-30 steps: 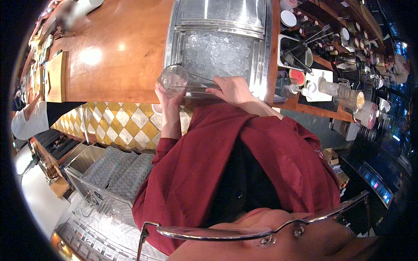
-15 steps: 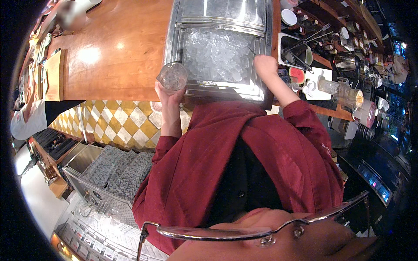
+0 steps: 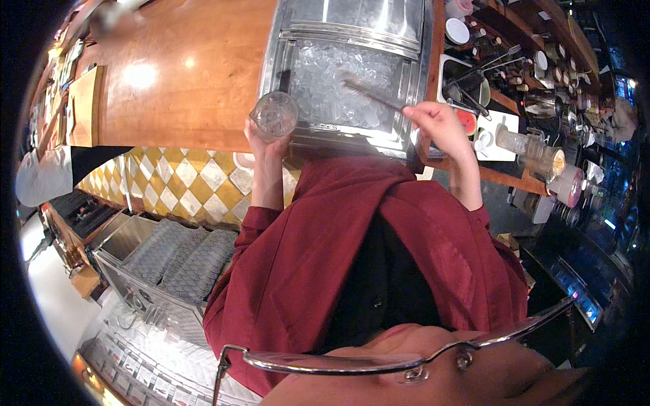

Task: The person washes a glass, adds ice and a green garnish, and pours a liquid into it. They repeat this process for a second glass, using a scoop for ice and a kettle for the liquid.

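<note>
A clear mixing glass [image 3: 274, 115] with a small pouring lip is gripped in my left hand [image 3: 269, 141], just left of the ice bin. Its inside looks clear, and I cannot tell what it holds. My right hand [image 3: 440, 123] is closed on the handle end of a slim metal utensil [image 3: 374, 93]. The utensil slants over the ice, and its wider far end is blurred by motion, so its exact kind does not show. Below it, clear ice pieces [image 3: 318, 74] fill the open steel ice bin [image 3: 328, 139].
A wooden counter [image 3: 189, 88] stretches to the left, with a wooden board [image 3: 87, 108] at its far left. Tongs [image 3: 474, 98], a watermelon piece [image 3: 466, 122] and a ribbed glass pitcher [image 3: 514, 141] lie at the right. Another person's white sleeve [image 3: 44, 176] shows at left.
My right hand has moved right and back from the bin's edge, lifting the utensil into view above the ice. The mixing glass stays in my left hand, nearly in place.
</note>
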`<state>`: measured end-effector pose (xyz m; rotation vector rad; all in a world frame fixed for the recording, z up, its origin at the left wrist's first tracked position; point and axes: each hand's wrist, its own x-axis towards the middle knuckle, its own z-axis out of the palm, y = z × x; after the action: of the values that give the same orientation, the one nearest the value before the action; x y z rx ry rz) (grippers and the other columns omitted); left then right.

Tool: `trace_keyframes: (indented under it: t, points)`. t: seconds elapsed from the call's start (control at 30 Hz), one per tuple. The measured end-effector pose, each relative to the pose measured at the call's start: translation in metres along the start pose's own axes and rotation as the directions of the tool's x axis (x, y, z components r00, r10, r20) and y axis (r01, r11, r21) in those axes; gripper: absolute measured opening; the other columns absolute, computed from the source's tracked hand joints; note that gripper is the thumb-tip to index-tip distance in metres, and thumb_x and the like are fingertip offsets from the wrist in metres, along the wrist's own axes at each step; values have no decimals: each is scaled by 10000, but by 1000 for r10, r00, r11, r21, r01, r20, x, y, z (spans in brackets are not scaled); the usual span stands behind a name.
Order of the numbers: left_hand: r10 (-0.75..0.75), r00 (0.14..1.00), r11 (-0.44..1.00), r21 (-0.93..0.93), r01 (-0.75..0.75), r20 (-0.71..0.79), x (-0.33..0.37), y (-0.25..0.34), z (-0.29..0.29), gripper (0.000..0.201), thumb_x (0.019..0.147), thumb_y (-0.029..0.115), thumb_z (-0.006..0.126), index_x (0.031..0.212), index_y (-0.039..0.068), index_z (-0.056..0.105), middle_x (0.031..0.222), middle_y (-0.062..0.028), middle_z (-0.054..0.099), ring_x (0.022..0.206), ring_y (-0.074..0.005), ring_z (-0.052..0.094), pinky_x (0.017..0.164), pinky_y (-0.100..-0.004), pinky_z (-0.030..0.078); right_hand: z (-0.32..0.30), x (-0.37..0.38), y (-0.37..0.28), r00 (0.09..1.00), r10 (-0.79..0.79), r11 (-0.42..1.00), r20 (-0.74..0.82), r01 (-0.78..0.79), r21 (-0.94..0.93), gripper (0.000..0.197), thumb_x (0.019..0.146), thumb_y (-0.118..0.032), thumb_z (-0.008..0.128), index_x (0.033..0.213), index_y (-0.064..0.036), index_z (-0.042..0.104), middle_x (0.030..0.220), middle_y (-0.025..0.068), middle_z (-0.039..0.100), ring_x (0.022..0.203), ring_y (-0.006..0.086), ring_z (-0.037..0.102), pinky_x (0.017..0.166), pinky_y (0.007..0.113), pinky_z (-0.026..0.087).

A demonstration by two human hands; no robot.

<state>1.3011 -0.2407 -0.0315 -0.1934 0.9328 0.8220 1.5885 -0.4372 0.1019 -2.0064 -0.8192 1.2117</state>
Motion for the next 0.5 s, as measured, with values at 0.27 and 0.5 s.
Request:
trace_keyframes:
  t: [0.27,0.5]
  points:
    - [70,998,968,243,-68,-2,-3,-3,15,522,877,470,329,1159,87,544,1195,-111,545,1124,-306,494,934,-509,406,91,23,-54,965,-201,889,166,251,-383,526,827,-507,534,742,-4,664,722,228,614,703,398,599,663,426,472]
    - [25,998,999,-36,-23,65,-2,-3,6,405,859,389,469,1116,92,567,1130,-111,587,1064,-284,550,883,-458,472,3,38,22,968,169,674,-183,-250,-695,538,832,-510,524,781,2,681,756,203,648,723,341,643,669,414,492]
